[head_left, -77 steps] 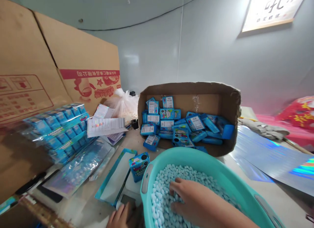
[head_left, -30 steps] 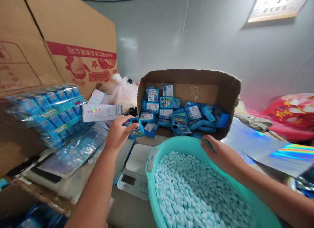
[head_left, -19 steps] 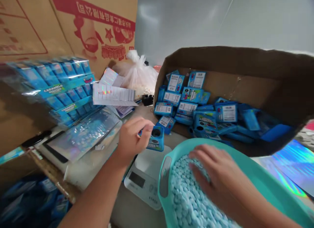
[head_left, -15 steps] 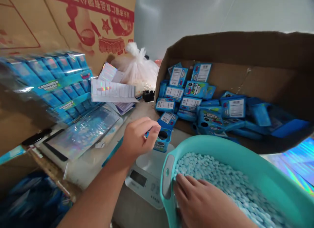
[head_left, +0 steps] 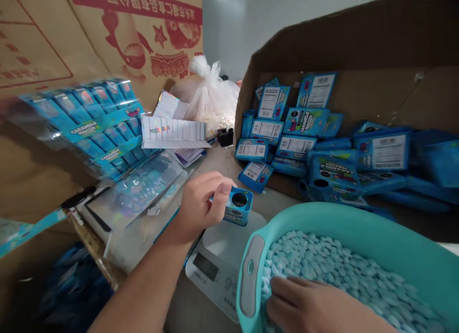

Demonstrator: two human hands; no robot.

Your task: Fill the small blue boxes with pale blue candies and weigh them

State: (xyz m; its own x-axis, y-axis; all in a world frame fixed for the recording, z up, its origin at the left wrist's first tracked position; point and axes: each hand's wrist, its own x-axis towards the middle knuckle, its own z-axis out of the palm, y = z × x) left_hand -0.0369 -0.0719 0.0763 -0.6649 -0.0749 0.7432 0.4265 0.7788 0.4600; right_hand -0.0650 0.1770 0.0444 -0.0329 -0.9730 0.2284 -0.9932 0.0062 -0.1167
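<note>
My left hand (head_left: 204, 199) is closed round a small blue box (head_left: 238, 209) with a round dark opening on top, held above a white kitchen scale (head_left: 215, 271). Low in the view, my right hand (head_left: 304, 302) reaches into a turquoise basin (head_left: 344, 213) of pale blue candies (head_left: 322, 256). Its fingertips are bent down at the candies near the basin's grey handle; what they hold, if anything, is hidden.
A cardboard box on its side (head_left: 358, 46) holds many blue packets (head_left: 306, 120) at the right. Plastic-wrapped blue cartons (head_left: 86, 123), white folded card (head_left: 174, 132) and a tied plastic bag (head_left: 211, 94) stand at the left and back.
My right hand has moved slightly right and down at the candies. The view has shifted a little. My left hand still grips the small blue box.
</note>
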